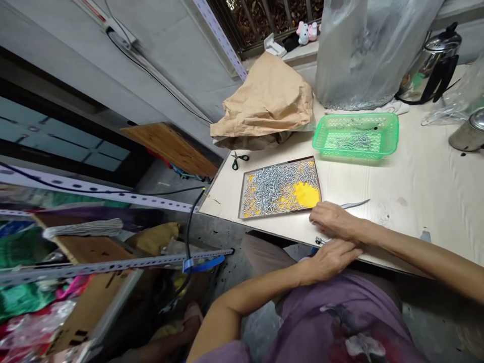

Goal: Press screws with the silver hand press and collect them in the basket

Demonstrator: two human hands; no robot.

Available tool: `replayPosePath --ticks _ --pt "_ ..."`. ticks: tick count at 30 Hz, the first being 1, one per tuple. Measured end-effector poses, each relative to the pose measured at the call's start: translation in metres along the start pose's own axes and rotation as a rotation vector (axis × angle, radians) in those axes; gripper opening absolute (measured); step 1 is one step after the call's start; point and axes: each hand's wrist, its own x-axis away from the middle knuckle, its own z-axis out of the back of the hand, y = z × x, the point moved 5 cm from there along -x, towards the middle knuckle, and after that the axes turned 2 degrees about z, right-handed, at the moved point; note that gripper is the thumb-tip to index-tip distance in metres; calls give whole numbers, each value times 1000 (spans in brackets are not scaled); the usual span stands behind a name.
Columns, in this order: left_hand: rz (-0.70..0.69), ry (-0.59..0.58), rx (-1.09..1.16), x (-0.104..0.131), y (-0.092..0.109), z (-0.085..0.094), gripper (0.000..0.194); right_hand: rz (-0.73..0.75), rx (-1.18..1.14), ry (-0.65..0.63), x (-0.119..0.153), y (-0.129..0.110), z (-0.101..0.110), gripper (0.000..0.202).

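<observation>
My right hand (335, 220) reaches in from the right with curled fingers, beside the near right corner of a shallow tray (242, 201). What its fingers hold, if anything, is hidden. Many small silver screws (270, 184) lie in the tray, over a yellow bottom. A slim pointed metal tool (356, 203) shows beyond my right wrist, its other end hidden. Just below, at the table edge, my left hand (328, 259) lies with its fingers stretched to the right. Close by is a small metal piece (319, 241), too small to make out.
A green plastic basket (319, 143) holds more screws behind the tray. Scissors (239, 160) lie open near a brown paper bag (268, 98). A clear plastic bag (363, 55), a kettle (434, 70) and a metal canister (467, 133) stand farther back. Metal shelving (113, 267) is at left.
</observation>
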Motion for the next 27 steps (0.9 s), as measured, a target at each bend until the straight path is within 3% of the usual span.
replayPosePath --ticks 2,5,7,9,11,13,17,22,27 --pt "24 23 -14 -1 -9 10 22 -108 -65 188 6 21 32 22" --pt "136 122 -64 -7 -47 42 24 -311 2 400 20 73 81 21" --pt "334 229 -126 -12 -79 66 20 -451 102 469 33 111 106 22" --pt "457 224 -132 -17 -101 79 13 -533 197 474 45 142 121 26" --pt "519 184 -95 -21 -112 81 7 -561 239 460 55 157 126 33" --pt "538 162 -60 -24 -117 80 5 -548 233 443 61 156 122 37" --pt "525 137 -23 -27 -122 77 8 -487 115 420 58 119 101 26" --pt "507 135 -83 -26 -123 79 12 -475 -194 376 21 79 63 19" --pt "525 246 -1 -24 -115 86 14 -593 -469 372 -19 67 27 16"
